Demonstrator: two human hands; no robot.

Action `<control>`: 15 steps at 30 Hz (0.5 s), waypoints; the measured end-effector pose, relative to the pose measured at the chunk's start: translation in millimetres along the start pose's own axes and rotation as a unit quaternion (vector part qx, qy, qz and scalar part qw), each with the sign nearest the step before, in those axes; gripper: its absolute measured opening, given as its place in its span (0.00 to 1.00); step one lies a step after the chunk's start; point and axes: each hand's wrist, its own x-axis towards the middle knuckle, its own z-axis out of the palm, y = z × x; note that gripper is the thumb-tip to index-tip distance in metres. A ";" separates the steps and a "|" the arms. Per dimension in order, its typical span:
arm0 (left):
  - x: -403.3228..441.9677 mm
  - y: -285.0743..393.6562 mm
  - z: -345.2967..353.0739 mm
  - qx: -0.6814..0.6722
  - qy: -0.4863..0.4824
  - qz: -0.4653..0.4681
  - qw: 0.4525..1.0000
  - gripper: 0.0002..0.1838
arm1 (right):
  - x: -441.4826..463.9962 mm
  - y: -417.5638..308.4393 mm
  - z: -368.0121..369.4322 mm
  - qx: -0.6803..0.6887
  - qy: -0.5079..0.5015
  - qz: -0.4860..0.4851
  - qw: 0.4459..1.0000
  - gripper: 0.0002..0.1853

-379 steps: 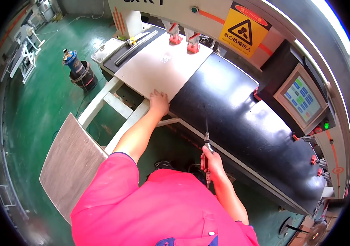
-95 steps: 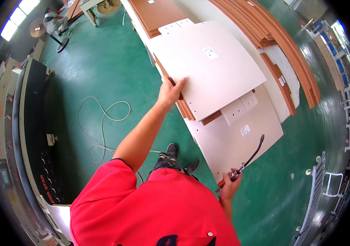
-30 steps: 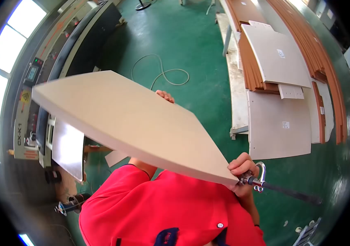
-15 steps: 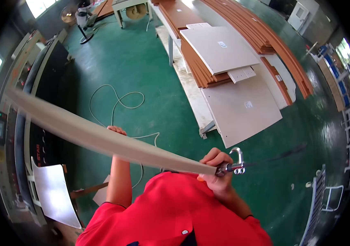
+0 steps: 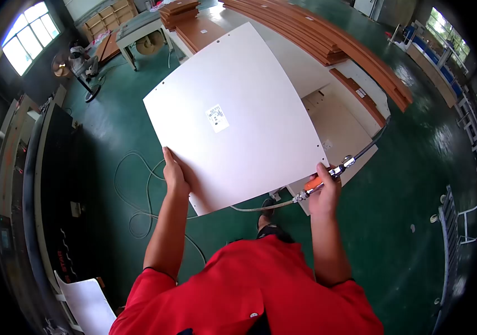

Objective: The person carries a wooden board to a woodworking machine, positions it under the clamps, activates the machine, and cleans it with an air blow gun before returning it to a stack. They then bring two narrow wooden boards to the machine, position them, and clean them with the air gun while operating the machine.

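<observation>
Green floor (image 5: 104,131), looped hose (image 5: 252,210) below white panel (image 5: 244,131)

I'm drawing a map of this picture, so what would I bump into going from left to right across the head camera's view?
Long black machine → left hand → white label → right hand → black nozzle → grey slatted rack.

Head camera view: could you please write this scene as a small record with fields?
Left hand: holds the white panel by its left edge
Right hand: grips the air gun, thumb at the panel's near right corner
Panel: label facing up, small holes near its edges
Air gun: orange handle, hose attached
Beyond panel: stacked brown boards
Floor: green
</observation>
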 end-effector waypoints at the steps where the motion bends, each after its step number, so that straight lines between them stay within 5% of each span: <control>1: 18.3 -4.7 16.1 0.015 -0.020 -0.002 1.000 0.46 | 20.0 1.9 -0.2 -0.004 0.023 0.005 1.000 0.14; 8: 76.4 -12.3 141.6 0.085 -0.021 -0.019 0.996 0.42 | 159.4 23.6 -7.6 -0.013 0.081 0.040 0.996 0.13; 15: 119.2 -3.4 186.9 0.140 -0.021 -0.075 0.987 0.40 | 217.2 33.6 -0.1 -0.036 0.107 0.077 0.991 0.13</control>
